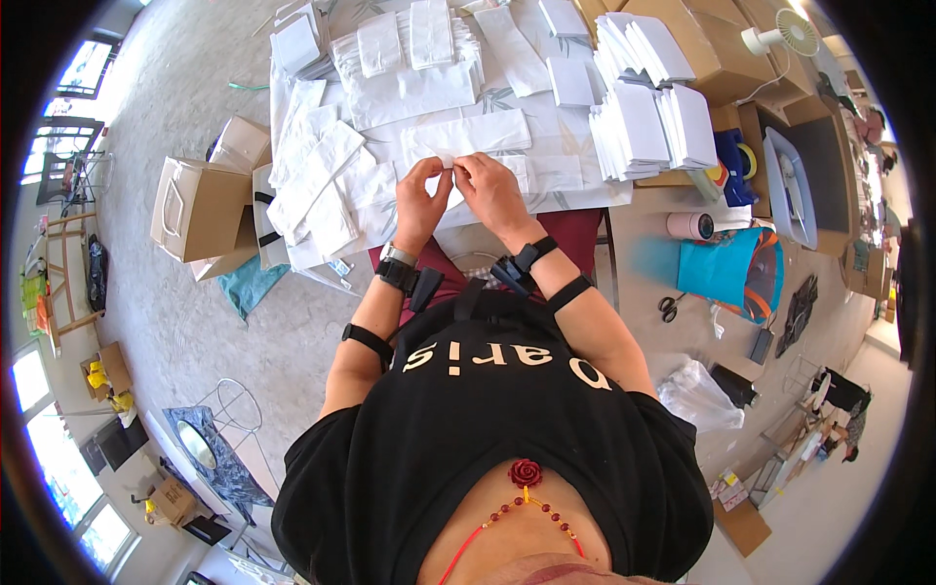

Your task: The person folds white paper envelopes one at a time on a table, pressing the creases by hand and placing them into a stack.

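My left hand (pixel 423 203) and my right hand (pixel 493 193) meet at the table's near edge. Thumbs and fingertips of both are pinched together on a small white piece (pixel 448 162), mostly covered by the fingers, so its kind is unclear. Just beyond them lies a flat white sleeve (pixel 468 133), and another pale sleeve (pixel 554 173) rests beside my right hand. Left of my left hand, loose white sleeves (pixel 317 185) overlap in an untidy heap. Farther back, a layered pile of white sleeves (pixel 414 93) spreads across the patterned tablecloth (pixel 531 112).
Stacks of folded white sheets (pixel 632 127) stand at the table's right side, near a small fan (pixel 785 35) and cardboard boxes (pixel 707 44). A blue bin (pixel 788 185), pink cup (pixel 689 226), turquoise bag (pixel 726 271) and scissors (pixel 670 307) are at right. Left stands a brown carton (pixel 195 210).
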Action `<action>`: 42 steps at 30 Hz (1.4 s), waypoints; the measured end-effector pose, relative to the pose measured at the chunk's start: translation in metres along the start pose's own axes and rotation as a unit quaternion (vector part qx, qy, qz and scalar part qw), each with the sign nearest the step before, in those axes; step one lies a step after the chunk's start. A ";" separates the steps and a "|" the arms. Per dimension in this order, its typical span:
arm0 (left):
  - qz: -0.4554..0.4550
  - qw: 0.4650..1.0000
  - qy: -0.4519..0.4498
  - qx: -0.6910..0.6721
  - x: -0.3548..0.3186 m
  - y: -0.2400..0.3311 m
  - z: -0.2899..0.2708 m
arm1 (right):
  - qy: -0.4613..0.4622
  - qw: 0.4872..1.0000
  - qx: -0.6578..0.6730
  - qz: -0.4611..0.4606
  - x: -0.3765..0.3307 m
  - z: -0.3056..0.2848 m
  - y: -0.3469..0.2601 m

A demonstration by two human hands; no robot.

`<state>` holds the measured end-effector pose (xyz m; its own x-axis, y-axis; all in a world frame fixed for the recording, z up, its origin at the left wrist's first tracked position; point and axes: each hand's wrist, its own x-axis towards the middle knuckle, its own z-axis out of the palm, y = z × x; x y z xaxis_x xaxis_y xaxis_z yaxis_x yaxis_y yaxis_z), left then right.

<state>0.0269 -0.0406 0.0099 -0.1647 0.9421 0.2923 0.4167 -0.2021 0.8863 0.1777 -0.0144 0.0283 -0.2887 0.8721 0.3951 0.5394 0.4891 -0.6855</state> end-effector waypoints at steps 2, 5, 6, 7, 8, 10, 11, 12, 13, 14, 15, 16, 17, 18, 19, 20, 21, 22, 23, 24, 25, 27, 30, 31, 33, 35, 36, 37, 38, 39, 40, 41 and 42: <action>0.005 1.000 -0.003 0.021 0.002 0.004 -0.001 | 0.008 1.000 0.015 0.023 -0.001 0.000 -0.002; 0.006 1.000 0.007 0.008 0.003 0.003 0.000 | 0.025 0.998 0.030 0.045 -0.001 -0.001 -0.002; 0.005 1.000 0.012 -0.004 0.003 0.002 0.000 | 0.032 0.998 0.034 0.051 -0.002 -0.001 0.000; 0.003 1.000 0.014 -0.007 0.003 0.002 0.000 | 0.031 0.997 0.034 0.056 -0.002 -0.002 0.002; 0.001 1.000 0.016 -0.011 0.004 0.001 -0.001 | 0.031 0.997 0.035 0.061 -0.002 -0.003 0.005; -0.005 1.000 0.020 -0.013 0.004 0.001 -0.003 | 0.033 0.996 0.042 0.069 -0.002 -0.004 0.008; -0.009 1.000 0.022 -0.011 0.004 0.002 -0.004 | 0.037 0.996 0.047 0.073 -0.002 -0.004 0.009; -0.013 1.000 0.024 -0.009 0.004 0.002 -0.004 | 0.040 0.995 0.053 0.077 -0.003 -0.004 0.010; -0.026 0.999 0.029 0.000 0.004 0.001 -0.005 | 0.048 0.993 0.060 0.086 -0.003 -0.003 0.011; -0.040 0.999 0.035 0.009 0.002 0.000 -0.005 | 0.056 0.992 0.068 0.095 -0.003 -0.002 0.013; -0.053 0.998 0.041 0.018 0.001 -0.003 -0.005 | 0.064 0.990 0.075 0.103 -0.003 -0.001 0.014; -0.065 0.997 0.048 -0.008 0.000 -0.007 -0.005 | 0.064 0.985 0.088 0.132 -0.004 0.000 0.016; -0.076 0.995 0.055 -0.035 -0.001 -0.011 -0.004 | 0.064 0.980 0.100 0.161 -0.005 0.001 0.017; -0.088 0.992 0.061 -0.061 -0.001 -0.013 -0.004 | 0.064 0.973 0.112 0.190 -0.007 0.003 0.022; -0.102 0.991 0.057 -0.071 -0.002 -0.015 -0.005 | 0.064 0.967 0.133 0.209 -0.009 0.006 0.026; -0.117 0.988 0.054 -0.081 -0.002 -0.017 -0.005 | 0.064 0.959 0.155 0.228 -0.010 0.008 0.031; -0.131 0.986 0.050 -0.090 -0.003 -0.019 -0.005 | 0.064 0.951 0.176 0.247 -0.012 0.011 0.035; -0.134 0.985 0.043 -0.096 -0.004 -0.020 -0.005 | 0.064 0.941 0.207 0.258 -0.013 0.015 0.038; -0.138 0.985 0.035 -0.101 -0.005 -0.020 -0.003 | 0.064 0.931 0.238 0.269 -0.015 0.018 0.041; -0.142 0.984 0.029 -0.106 -0.006 -0.019 -0.002 | 0.063 0.920 0.270 0.279 -0.015 0.020 0.040; -0.141 0.983 0.031 -0.116 -0.007 -0.018 0.000 | 0.060 0.922 0.265 0.276 -0.015 0.021 0.039; -0.139 0.980 0.034 -0.136 -0.007 -0.010 0.006 | 0.056 0.927 0.254 0.269 -0.017 0.021 0.034; -0.126 0.983 0.024 -0.131 -0.007 0.008 0.008 | 0.050 0.944 0.218 0.244 -0.016 0.016 0.025; -0.120 0.985 0.019 -0.123 -0.008 0.008 0.009 | 0.049 0.950 0.203 0.233 -0.015 0.014 0.021; -0.109 0.988 0.009 -0.105 -0.008 0.011 0.010 | 0.048 0.961 0.171 0.211 -0.014 0.009 0.013; -0.124 0.988 -0.007 -0.097 -0.009 0.017 0.009 | 0.043 0.971 0.155 0.177 -0.012 0.004 0.005; -0.131 0.987 -0.015 -0.092 -0.009 0.020 0.009 | 0.040 0.975 0.147 0.159 -0.012 0.003 0.003; -0.133 0.986 -0.014 -0.099 -0.009 0.018 0.010 | 0.039 0.982 0.128 0.131 -0.012 0.003 0.003; -0.136 0.985 -0.013 -0.105 -0.010 0.014 0.012 | 0.037 0.988 0.110 0.102 -0.013 0.003 0.002; -0.139 0.984 -0.012 -0.112 -0.010 0.015 0.013 | 0.036 0.993 0.091 0.073 -0.013 0.003 0.001; -0.141 0.985 -0.008 -0.096 -0.011 0.016 0.013 | 0.037 0.992 0.091 0.073 -0.014 0.004 0.001; -0.144 0.986 -0.003 -0.080 -0.012 0.018 0.014 | 0.038 0.992 0.091 0.074 -0.014 0.005 0.000; -0.146 0.987 0.002 -0.064 -0.011 0.020 0.013 | 0.039 0.992 0.091 0.074 -0.014 0.006 0.000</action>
<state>0.0490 -0.0520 0.0198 -0.2645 0.9642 0.0187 0.2346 0.0455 0.9710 0.1772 -0.0266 0.0186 -0.1512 0.9339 0.3240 0.4172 0.3574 -0.8356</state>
